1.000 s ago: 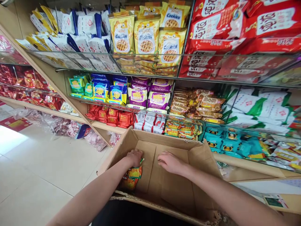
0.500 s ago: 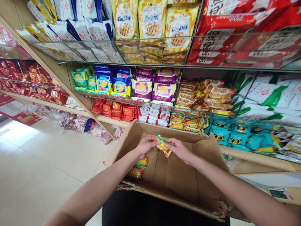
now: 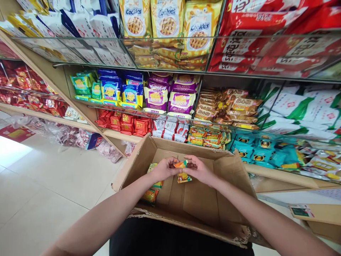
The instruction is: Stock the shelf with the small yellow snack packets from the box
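Over an open cardboard box [image 3: 198, 201], both of my hands hold small orange-and-yellow snack packets [image 3: 183, 177] with green edges. My left hand [image 3: 165, 168] pinches the left side between thumb and fingers. From the right, my right hand [image 3: 198, 170] grips the other side, its thumb near the green end. The packets overlap, and I cannot tell exactly how many there are. Along the box's left side lie a few similar packets [image 3: 150, 196], partly covered by my left forearm.
Glass-fronted shelves [image 3: 170, 67] of bagged snacks rise behind the box. Matching orange packets [image 3: 209, 138] fill a bin just past its far edge. Plastic bags of goods [image 3: 77, 137] lie on the tiled floor at left. A wooden ledge [image 3: 317, 213] stands at lower right.
The packet between my hands has been turned, and its lower end now points down. My fingers have shifted around it. The view has moved slightly, so the shelves appear further left.
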A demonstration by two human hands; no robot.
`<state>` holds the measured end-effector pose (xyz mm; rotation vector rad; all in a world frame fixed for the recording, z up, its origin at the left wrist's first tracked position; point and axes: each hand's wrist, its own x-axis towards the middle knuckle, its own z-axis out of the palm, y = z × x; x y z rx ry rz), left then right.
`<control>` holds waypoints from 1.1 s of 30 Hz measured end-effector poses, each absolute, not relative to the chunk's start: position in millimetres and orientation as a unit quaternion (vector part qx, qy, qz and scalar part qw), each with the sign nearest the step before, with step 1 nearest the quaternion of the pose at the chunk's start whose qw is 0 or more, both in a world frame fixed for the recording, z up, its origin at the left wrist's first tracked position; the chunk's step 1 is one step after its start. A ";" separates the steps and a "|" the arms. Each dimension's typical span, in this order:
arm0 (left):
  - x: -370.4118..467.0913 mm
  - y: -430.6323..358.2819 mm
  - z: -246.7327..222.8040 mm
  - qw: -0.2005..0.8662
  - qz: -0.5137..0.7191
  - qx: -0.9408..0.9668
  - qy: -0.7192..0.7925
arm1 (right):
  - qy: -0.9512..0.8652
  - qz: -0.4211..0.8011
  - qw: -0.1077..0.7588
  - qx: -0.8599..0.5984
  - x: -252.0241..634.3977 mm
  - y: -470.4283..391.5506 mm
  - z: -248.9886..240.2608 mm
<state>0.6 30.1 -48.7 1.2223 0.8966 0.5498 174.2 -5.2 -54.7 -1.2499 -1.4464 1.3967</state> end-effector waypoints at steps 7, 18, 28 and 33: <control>-7.7 33.0 -58.7 0.486 0.129 0.742 0.443 | -0.662 0.412 0.291 -0.555 204.0 3.2 -37.2; -26.4 39.7 -61.7 0.283 -0.158 0.807 0.494 | -0.543 0.062 0.338 -0.766 285.3 34.1 -17.6; -27.8 39.9 -61.8 0.289 -0.189 0.820 0.456 | -0.451 0.116 0.327 -0.822 298.4 63.9 -48.8; -27.8 42.0 -62.8 0.287 -0.189 0.822 0.454 | -0.468 0.116 0.197 -0.854 297.1 76.1 -39.5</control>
